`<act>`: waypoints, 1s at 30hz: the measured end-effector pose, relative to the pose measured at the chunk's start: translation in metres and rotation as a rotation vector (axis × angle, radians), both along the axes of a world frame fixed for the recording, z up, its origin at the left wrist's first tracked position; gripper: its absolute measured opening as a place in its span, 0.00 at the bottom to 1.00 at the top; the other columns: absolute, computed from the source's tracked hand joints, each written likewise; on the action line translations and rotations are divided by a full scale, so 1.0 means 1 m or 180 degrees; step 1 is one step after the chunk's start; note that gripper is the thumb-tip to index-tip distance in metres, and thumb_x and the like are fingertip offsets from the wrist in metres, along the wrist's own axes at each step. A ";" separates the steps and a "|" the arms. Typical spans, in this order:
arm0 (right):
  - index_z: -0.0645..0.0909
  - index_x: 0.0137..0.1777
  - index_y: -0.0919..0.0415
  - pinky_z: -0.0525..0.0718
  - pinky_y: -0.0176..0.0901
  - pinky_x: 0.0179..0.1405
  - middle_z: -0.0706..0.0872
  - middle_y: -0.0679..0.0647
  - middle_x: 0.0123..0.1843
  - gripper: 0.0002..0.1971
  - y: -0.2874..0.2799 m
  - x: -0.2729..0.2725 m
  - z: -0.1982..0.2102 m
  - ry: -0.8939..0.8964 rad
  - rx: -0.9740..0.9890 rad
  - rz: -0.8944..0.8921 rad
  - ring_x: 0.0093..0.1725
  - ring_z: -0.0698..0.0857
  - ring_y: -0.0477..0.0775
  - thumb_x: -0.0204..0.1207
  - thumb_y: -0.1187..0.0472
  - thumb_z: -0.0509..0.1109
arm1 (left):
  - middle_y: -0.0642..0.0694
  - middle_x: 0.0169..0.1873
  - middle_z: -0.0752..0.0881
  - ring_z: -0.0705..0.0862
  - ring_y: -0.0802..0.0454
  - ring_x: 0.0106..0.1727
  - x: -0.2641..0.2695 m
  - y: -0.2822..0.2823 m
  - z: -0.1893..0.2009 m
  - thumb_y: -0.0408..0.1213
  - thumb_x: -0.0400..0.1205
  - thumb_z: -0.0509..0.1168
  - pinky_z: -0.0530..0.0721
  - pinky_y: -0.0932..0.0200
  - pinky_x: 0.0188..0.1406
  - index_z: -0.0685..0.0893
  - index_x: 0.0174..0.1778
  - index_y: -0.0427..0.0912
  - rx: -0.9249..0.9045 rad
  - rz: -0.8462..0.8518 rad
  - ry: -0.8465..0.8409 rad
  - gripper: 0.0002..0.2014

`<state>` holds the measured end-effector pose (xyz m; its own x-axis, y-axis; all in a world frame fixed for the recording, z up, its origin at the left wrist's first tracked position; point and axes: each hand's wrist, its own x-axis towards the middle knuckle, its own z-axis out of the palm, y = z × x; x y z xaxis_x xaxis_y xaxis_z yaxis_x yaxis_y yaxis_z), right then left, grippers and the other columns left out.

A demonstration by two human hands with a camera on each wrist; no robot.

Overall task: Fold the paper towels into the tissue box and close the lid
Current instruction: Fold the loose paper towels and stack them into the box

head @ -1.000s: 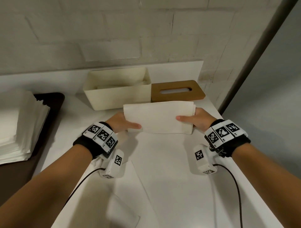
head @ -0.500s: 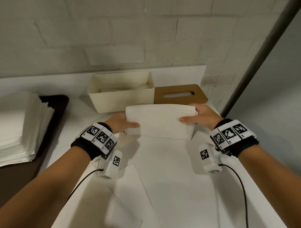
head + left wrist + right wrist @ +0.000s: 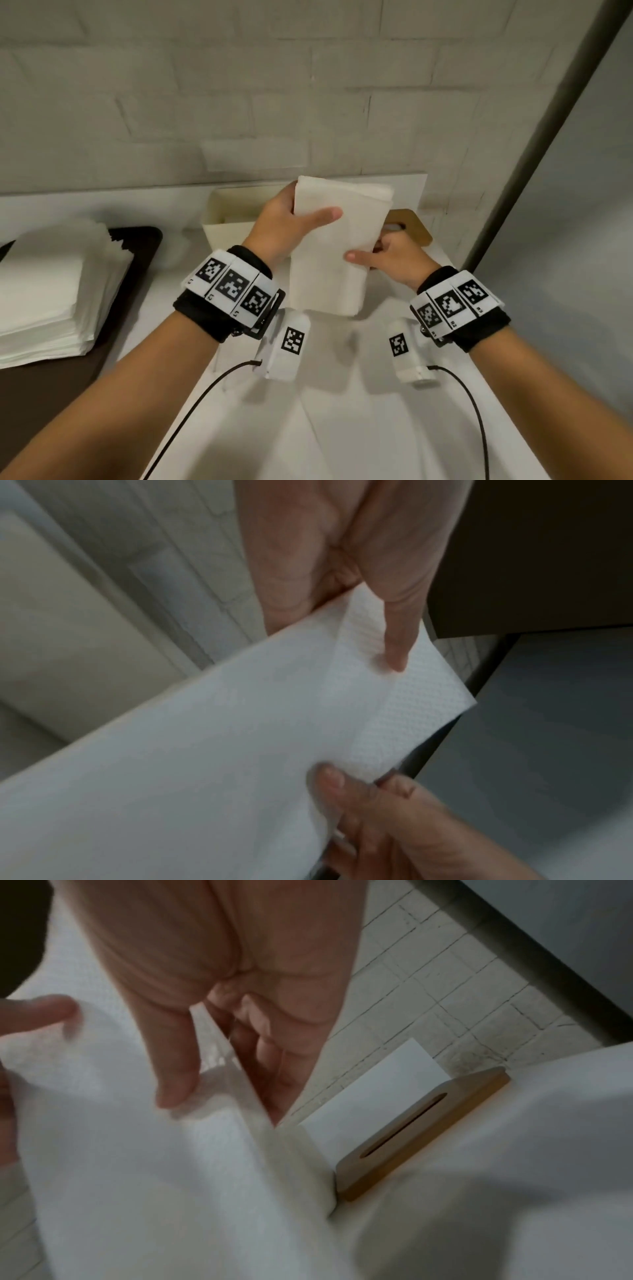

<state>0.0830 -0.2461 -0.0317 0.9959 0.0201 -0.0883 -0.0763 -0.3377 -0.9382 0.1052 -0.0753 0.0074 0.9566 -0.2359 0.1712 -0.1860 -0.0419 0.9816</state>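
Note:
Both hands hold a folded white paper towel (image 3: 335, 253) up on end above the table, in front of the open cream tissue box (image 3: 227, 230). My left hand (image 3: 291, 219) grips its upper left edge, thumb across the front; the towel (image 3: 212, 737) fills the left wrist view. My right hand (image 3: 383, 257) pinches its lower right edge, thumb on the front and fingers behind, as the right wrist view shows on the towel (image 3: 137, 1150). The brown wooden lid (image 3: 409, 224) with a slot lies flat to the right of the box, the lid (image 3: 421, 1134) partly hidden by towel and hand.
A tall stack of white paper towels (image 3: 51, 284) sits on a dark tray (image 3: 137, 250) at the left. Another flat sheet (image 3: 359, 428) lies on the white table in front of me. A brick wall stands close behind the box; the table's right edge (image 3: 507, 394) drops off.
The folded towel lay flat and wide on the table; now both hands have lifted it and turned it upright, the left hand rising toward the box and the right hand staying lower.

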 end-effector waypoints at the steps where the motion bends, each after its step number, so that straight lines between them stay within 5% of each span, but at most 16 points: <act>1: 0.80 0.60 0.67 0.82 0.43 0.57 0.86 0.55 0.53 0.17 0.002 -0.002 -0.002 -0.0024 0.0046 -0.0038 0.52 0.84 0.52 0.72 0.65 0.73 | 0.52 0.43 0.87 0.86 0.55 0.45 -0.003 -0.001 -0.004 0.31 0.73 0.73 0.86 0.60 0.46 0.80 0.47 0.49 -0.0075 0.0013 0.0089 0.12; 4: 0.81 0.60 0.66 0.83 0.41 0.54 0.87 0.57 0.54 0.18 0.008 -0.008 -0.010 0.0102 0.0088 0.0010 0.54 0.85 0.54 0.70 0.64 0.75 | 0.47 0.44 0.87 0.87 0.49 0.47 -0.008 -0.002 -0.018 0.31 0.71 0.75 0.86 0.53 0.51 0.81 0.50 0.45 -0.0104 0.0051 0.0265 0.15; 7: 0.81 0.59 0.64 0.83 0.37 0.49 0.87 0.54 0.52 0.19 0.010 -0.011 -0.015 0.0243 0.0144 -0.0038 0.52 0.86 0.53 0.68 0.63 0.77 | 0.41 0.52 0.88 0.87 0.44 0.55 -0.011 -0.002 -0.027 0.42 0.59 0.79 0.84 0.47 0.58 0.81 0.58 0.39 -0.0237 -0.0040 0.0448 0.32; 11: 0.82 0.55 0.58 0.82 0.51 0.63 0.87 0.55 0.55 0.18 0.015 -0.005 -0.012 0.0221 0.0229 -0.0258 0.57 0.84 0.54 0.65 0.62 0.79 | 0.49 0.45 0.88 0.87 0.52 0.49 -0.008 -0.005 -0.030 0.45 0.52 0.78 0.83 0.55 0.57 0.82 0.50 0.48 -0.0450 -0.0137 0.0485 0.29; 15: 0.81 0.59 0.66 0.81 0.55 0.64 0.86 0.59 0.56 0.20 0.019 0.002 0.010 0.0059 0.0251 -0.0441 0.59 0.84 0.59 0.68 0.61 0.77 | 0.46 0.55 0.87 0.87 0.51 0.55 -0.003 -0.003 -0.025 0.43 0.55 0.79 0.85 0.55 0.57 0.75 0.64 0.40 -0.0371 -0.0160 0.0407 0.40; 17: 0.81 0.59 0.68 0.83 0.56 0.62 0.87 0.62 0.58 0.19 0.017 0.004 0.021 -0.0040 0.0607 -0.0546 0.57 0.86 0.59 0.69 0.62 0.76 | 0.47 0.56 0.86 0.87 0.55 0.53 0.001 0.003 -0.025 0.37 0.62 0.80 0.85 0.59 0.53 0.74 0.65 0.42 0.0010 -0.0179 0.0475 0.35; 21: 0.82 0.52 0.60 0.90 0.45 0.44 0.90 0.52 0.48 0.10 0.010 0.015 0.037 -0.0147 0.1751 -0.0467 0.45 0.90 0.49 0.72 0.68 0.71 | 0.55 0.42 0.88 0.86 0.67 0.37 0.005 0.027 -0.030 0.34 0.72 0.74 0.83 0.76 0.34 0.83 0.43 0.51 0.0709 -0.0262 0.0822 0.10; 25: 0.81 0.51 0.56 0.88 0.53 0.48 0.89 0.51 0.48 0.11 0.000 0.030 0.051 -0.0129 0.1639 -0.0503 0.47 0.88 0.51 0.71 0.68 0.73 | 0.48 0.47 0.88 0.86 0.51 0.50 0.021 0.061 -0.022 0.34 0.73 0.73 0.84 0.55 0.54 0.83 0.45 0.46 0.0250 0.0169 0.1203 0.08; 30: 0.80 0.59 0.61 0.83 0.58 0.60 0.86 0.58 0.60 0.16 0.015 0.070 0.057 0.0122 0.1207 -0.0366 0.58 0.85 0.58 0.71 0.69 0.72 | 0.45 0.47 0.86 0.85 0.49 0.44 0.061 0.089 0.003 0.34 0.81 0.64 0.84 0.52 0.42 0.81 0.50 0.41 -0.0462 0.0700 0.1163 0.04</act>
